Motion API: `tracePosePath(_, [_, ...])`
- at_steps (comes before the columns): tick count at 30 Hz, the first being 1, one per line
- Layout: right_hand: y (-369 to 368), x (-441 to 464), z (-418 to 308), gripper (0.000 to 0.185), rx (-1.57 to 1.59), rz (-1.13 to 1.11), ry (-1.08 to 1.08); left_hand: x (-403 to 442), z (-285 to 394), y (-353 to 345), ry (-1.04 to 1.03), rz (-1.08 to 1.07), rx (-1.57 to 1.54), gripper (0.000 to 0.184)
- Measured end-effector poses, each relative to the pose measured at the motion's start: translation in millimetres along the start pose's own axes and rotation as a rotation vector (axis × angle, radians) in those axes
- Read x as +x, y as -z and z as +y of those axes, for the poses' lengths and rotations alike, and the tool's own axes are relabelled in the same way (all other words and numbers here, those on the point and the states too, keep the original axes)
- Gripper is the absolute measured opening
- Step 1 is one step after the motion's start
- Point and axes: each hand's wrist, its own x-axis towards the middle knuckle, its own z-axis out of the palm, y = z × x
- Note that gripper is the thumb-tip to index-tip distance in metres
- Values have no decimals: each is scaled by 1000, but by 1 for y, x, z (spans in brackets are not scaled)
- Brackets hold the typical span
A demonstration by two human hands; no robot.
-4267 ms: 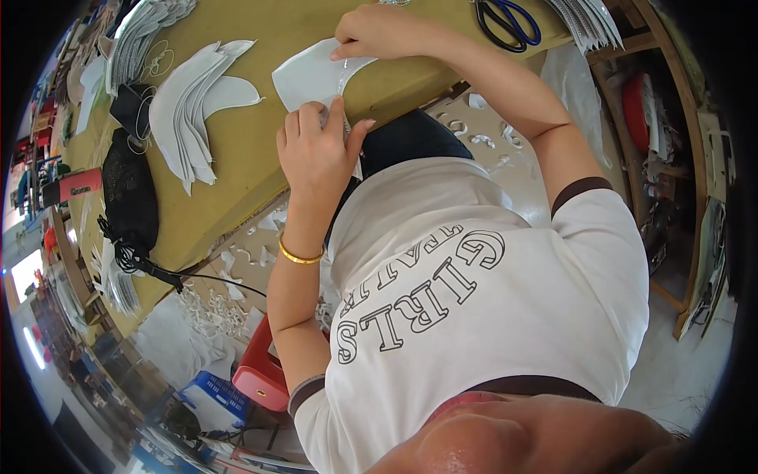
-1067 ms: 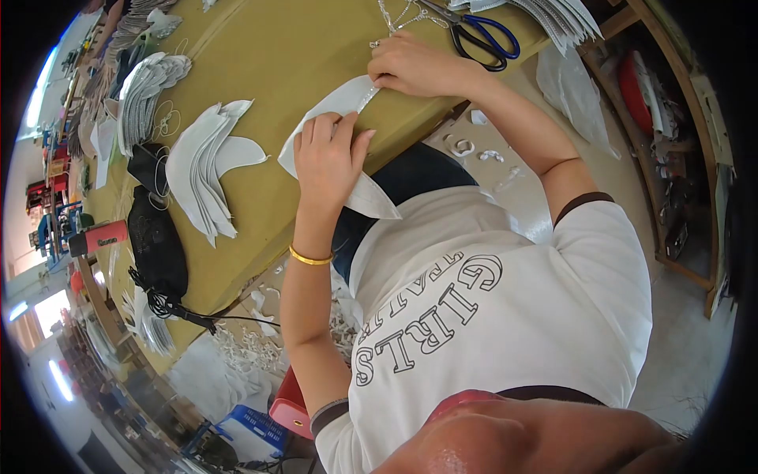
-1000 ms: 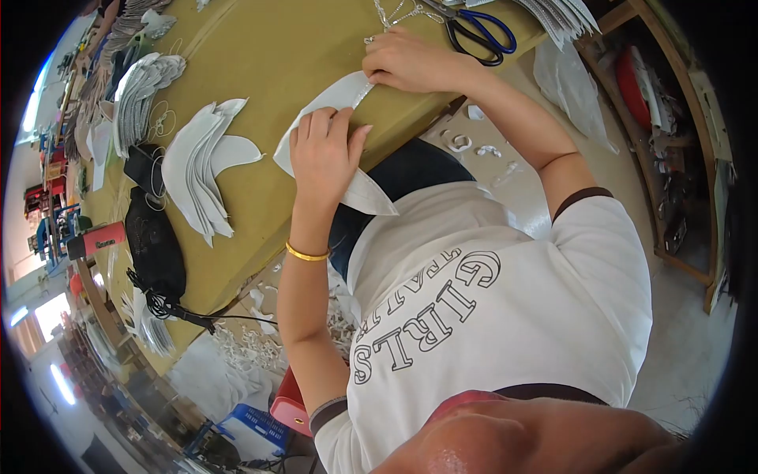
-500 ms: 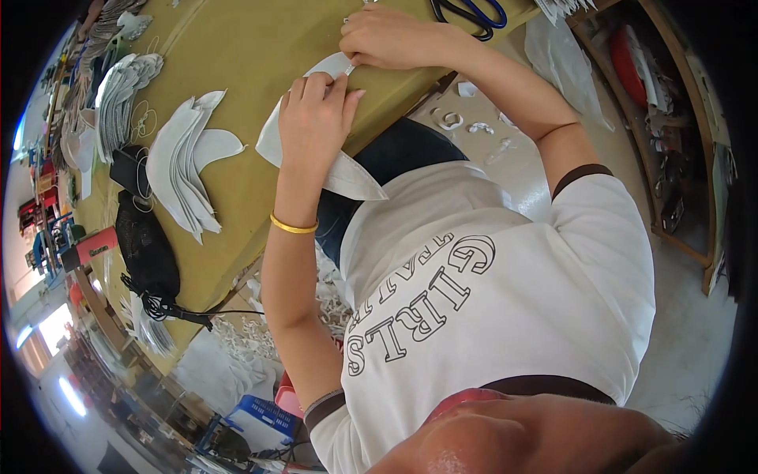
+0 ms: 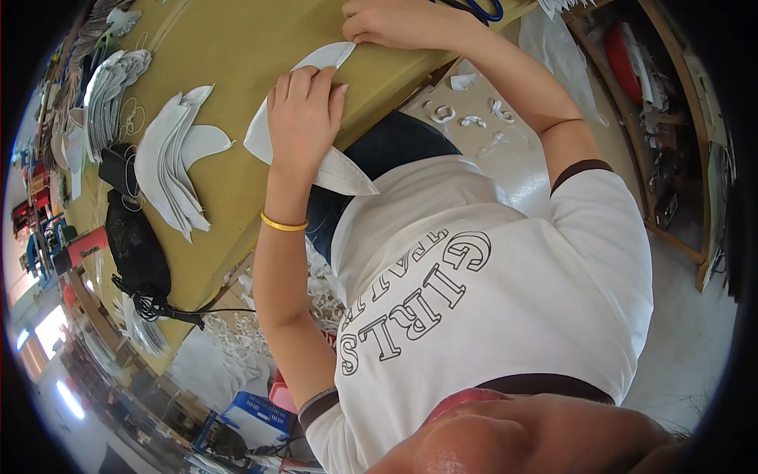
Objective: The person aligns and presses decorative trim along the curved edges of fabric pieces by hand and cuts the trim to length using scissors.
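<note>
A white, curved fabric piece [image 5: 257, 134] lies at the table's near edge, its pointed end hanging over toward my lap. Across its middle rests my left hand [image 5: 304, 118], with a yellow bangle on the wrist, fingers bent down on the cloth and hiding part of it. At the piece's far tip is my right hand [image 5: 387, 22], fingertips pressed together at the corner; whether anything small is also in them is hidden. To the left, a stack of similar white fabric pieces [image 5: 170, 162] lies fanned on the yellowish table [image 5: 213, 47].
Further left are another white stack [image 5: 106, 99], a black box [image 5: 118, 166] and a black mesh pouch [image 5: 138, 245] with a cable. Blue-handled scissors [image 5: 485, 9] lie near my right forearm. White scraps [image 5: 474, 121] litter the floor; a wooden shelf [image 5: 643, 158] stands at right.
My right hand has shifted slightly up, farther from my left hand. My left hand has slid a little left, its thumb and fingers no longer at the upper edge, which now shows more.
</note>
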Motion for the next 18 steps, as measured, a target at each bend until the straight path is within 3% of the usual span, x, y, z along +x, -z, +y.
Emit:
tracePosePath(11, [-5, -2, -4, 12, -145, 66, 53, 6, 2, 2, -54, -75, 72, 46])
tracePosePath(18, [-3, -8, -12, 12, -233, 111, 78, 18, 7, 12, -8, -219, 58, 41])
